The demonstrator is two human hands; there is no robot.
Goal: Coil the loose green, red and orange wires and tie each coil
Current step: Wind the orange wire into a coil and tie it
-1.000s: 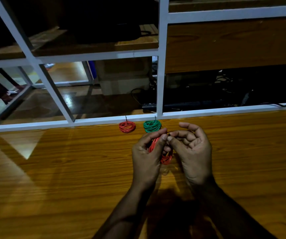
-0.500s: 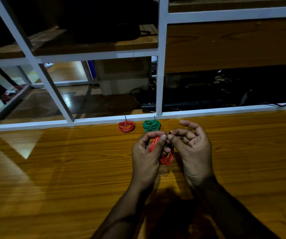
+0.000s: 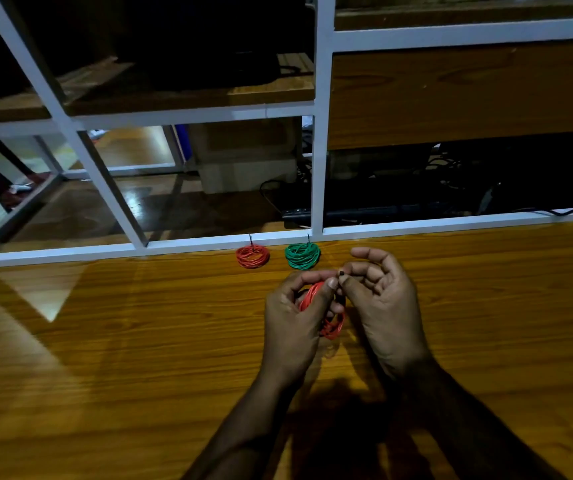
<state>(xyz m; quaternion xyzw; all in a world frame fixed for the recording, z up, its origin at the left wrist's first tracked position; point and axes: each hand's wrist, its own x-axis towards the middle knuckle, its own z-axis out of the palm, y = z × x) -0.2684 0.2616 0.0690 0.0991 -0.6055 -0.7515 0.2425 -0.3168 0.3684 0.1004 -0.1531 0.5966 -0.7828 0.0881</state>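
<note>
Above the wooden table [image 3: 122, 358], my left hand [image 3: 295, 323] holds an orange-red wire coil [image 3: 330, 327] upright, thumb and fingers curled round it. My right hand [image 3: 385, 306] pinches a small dark tie end [image 3: 341, 273] at the top of that coil, fingertip to thumb. Most of the coil is hidden between my palms. Two tied coils lie at the table's far edge, each with a dark tie tail sticking up: a red coil [image 3: 252, 256] and, to its right, a green coil [image 3: 302, 255].
A white metal frame [image 3: 319, 133] rises along the table's far edge, with wooden shelves behind it. Below are a cardboard box [image 3: 247, 157], a black power strip [image 3: 364, 213] and dark cables [image 3: 451, 168]. The room is dim.
My hands stay in nearly the same place. The right hand's fingertips have shifted slightly at the top of the coil, still working the tie. The two coils on the table have not moved.
</note>
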